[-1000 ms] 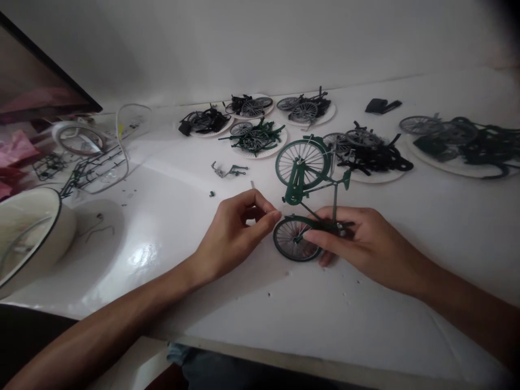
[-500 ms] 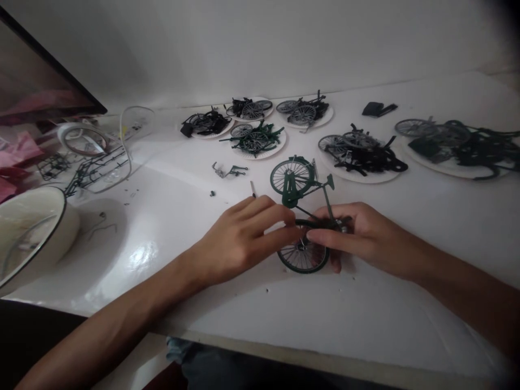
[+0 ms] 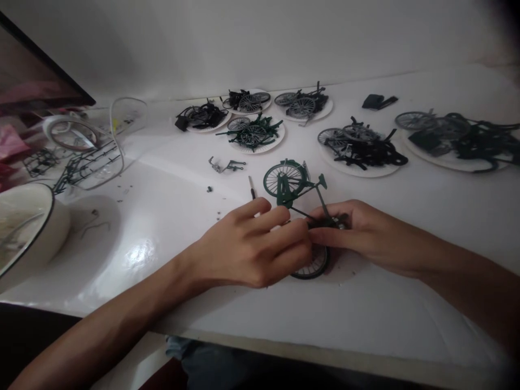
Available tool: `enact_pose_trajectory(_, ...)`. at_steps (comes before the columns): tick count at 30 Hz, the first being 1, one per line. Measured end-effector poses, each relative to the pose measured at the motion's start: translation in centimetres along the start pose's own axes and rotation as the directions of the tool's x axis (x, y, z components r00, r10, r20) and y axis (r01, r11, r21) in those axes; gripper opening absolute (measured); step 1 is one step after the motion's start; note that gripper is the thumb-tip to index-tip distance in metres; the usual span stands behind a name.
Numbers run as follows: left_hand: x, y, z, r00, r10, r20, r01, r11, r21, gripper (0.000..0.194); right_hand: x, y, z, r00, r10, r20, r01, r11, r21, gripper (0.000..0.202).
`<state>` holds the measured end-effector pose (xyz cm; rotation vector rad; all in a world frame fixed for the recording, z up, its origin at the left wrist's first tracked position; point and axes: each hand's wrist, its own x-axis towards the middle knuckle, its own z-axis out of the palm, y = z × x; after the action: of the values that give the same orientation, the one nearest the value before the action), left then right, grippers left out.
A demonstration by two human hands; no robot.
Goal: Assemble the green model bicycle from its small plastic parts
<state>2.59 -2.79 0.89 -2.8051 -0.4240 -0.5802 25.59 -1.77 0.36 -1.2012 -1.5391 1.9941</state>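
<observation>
Bicycle, a small green model, lies on the person's side of the plate of green parts, a little to its right. Its long axis runs away from the person, with 1 wheel nearest the plate and the other wheel farthest from it. The right hand comes in from the right, thumb across the top and fingers under, pinching the bicycle beside that farther wheel. The left hand is the nearer of the 2 to the plate; it reaches in from the left, back of the hand up, fingers bent over that same wheel, close against the right thumb. Its fingertips are hidden, so I can't tell whether they pinch anything.
</observation>
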Motion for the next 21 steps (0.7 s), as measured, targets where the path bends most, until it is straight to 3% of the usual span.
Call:
enact_pose_trajectory(12,-0.1,0.0,-0.2,1.000,-0.019,-0.018,0.017,0.996,-0.084,0.009,-0.2,-0.3,-0.2,0.999,-0.017,-0.031,0.012,0.985,-0.171,0.013)
enact_pose_trajectory(21,0.0,0.0,-0.9,0.997,-0.079,0.001,0.079,0.990,-0.120,0.012,-0.1,0.2,-0.6,1.000,0.010,0.020,-0.012,0.996,0.084,0.017)
